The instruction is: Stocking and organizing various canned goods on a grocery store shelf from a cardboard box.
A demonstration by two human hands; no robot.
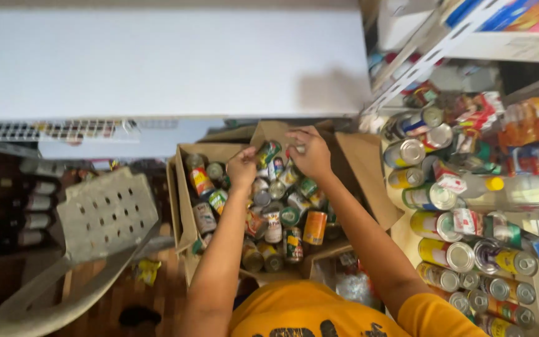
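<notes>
An open cardboard box stands on the floor below me, filled with several tins of mixed colours. My left hand is closed around a green-labelled tin and holds it over the far end of the box. My right hand reaches down beside it at the box's far edge, fingers curled on a small tin that is mostly hidden. An orange tin and a white-labelled tin lie among the others nearer to me.
A shelf on the right carries rows of tins lying on their sides. A grey plastic chair stands to the left. A white counter spans the top. Bottles line the dark far left. I wear an orange shirt.
</notes>
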